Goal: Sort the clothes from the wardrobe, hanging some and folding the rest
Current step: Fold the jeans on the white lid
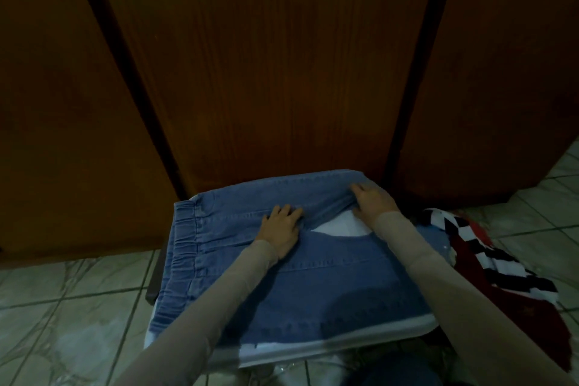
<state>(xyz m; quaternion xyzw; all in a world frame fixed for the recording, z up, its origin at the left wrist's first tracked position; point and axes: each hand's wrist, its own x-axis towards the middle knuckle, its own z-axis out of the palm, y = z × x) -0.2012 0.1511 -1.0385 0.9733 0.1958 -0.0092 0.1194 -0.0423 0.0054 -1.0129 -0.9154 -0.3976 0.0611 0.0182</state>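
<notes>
Floor: pale green-grey tiles (72, 285) with dark grout lines, seen at the left and again at the far right
Wardrobe: dark brown wooden doors (266, 72) fill the upper part of the view; narrow black gaps run between the panels; all doors appear closed
Jeans: blue denim jeans (313, 266) lie folded on a white board-like surface (344, 345) just in front of the wardrobe; the gathered elastic waistband (185, 247) is at the left edge; a fold of one leg runs across the far side; a patch of white shows through between the denim layers near the right wrist
Left hand: left hand (282, 226) lies flat on the denim near the middle, fingers straight and slightly spread, pressing down; a beige sleeve covers the arm to the wrist
Right hand: right hand (372, 200) rests on the far right end of the folded leg; fingers curl over the bunched denim edge, gripping it; same beige sleeve
Other clothes: a red garment with black-and-white checks (488, 263) lies heaped on the tiles, just beside the jeans on the right
</notes>
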